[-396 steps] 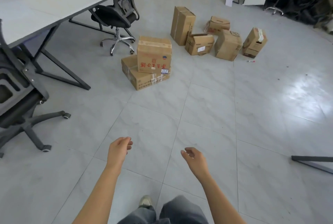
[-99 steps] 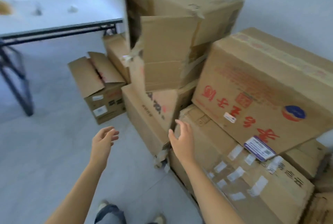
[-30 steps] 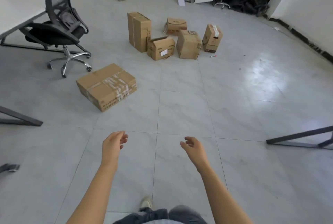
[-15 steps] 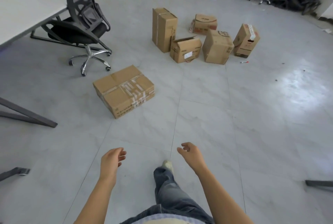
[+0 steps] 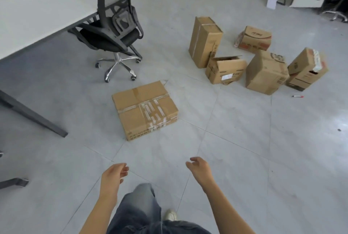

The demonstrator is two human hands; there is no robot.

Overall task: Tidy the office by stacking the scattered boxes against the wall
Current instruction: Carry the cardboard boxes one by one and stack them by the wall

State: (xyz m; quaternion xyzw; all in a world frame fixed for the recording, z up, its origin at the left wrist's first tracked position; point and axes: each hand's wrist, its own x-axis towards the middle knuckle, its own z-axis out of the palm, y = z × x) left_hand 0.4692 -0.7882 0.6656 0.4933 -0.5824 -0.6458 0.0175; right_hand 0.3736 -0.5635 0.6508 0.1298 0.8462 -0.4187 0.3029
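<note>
Boxes [image 5: 205, 41], six, one taped box [image 5: 145, 109] nearest, five-box cluster [image 5: 266, 71] beyond, left hand [image 5: 113, 175] and right hand [image 5: 200, 169] relaxed, empty.

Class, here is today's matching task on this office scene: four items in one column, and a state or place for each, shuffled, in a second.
Items
1. flat box
2. tall box
3. labelled box
4. marker

States
a. top flaps open
b. thin, lying loose on the floor
c. standing upright on end
d. lying alone, taped shut

Pairs: 1-d, 2-c, 3-a, 4-b
</note>
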